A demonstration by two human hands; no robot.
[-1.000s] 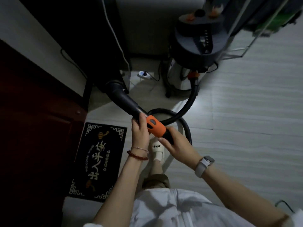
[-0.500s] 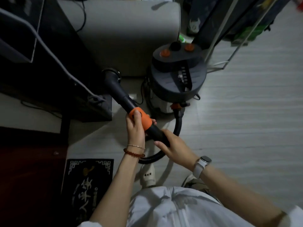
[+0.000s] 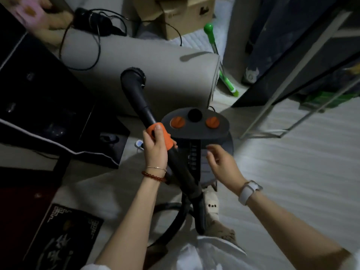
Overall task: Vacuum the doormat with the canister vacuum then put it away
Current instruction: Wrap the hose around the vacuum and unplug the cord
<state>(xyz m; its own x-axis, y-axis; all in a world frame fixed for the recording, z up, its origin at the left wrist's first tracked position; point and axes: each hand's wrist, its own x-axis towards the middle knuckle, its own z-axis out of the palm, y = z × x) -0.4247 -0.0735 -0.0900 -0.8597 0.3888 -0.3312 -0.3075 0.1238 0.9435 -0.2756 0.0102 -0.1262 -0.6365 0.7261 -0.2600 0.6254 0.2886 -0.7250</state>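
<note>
The left hand [image 3: 155, 147] is wrapping its fingers around the orange plastic collar [image 3: 162, 136] of the black rigid vacuum wand [image 3: 142, 106], thumb lying along the top, and is holding the wand tilted up and away, with its round open nozzle [image 3: 133, 75] pointing toward the grey padded furniture [image 3: 155, 63] behind. The right hand [image 3: 224, 164] is hovering free above the dark grey canister vacuum [image 3: 196, 129], fingers loosely spread and gripping nothing.

The canister is standing on the pale floor [image 3: 292, 172] right in front of the person, its lid showing 2 orange knobs [image 3: 177, 121] and 1 black one. The black ribbed hose [image 3: 175, 221] is looping down from the wand past a slippered foot. The black patterned doormat [image 3: 64, 236] is lying at lower left, well apart from the nozzle.

The wand is looking light and stiff, so the collar is a sound place to hold it; the hose is likely springy and will pull back when coiled. The canister is probably the heavy part, best lifted by its dark central handle strip [image 3: 192, 152], though the dim light is making that strip hard to read.

An open cardboard box [image 3: 187, 14] is sitting at the top; what it holds cannot be seen.
</note>
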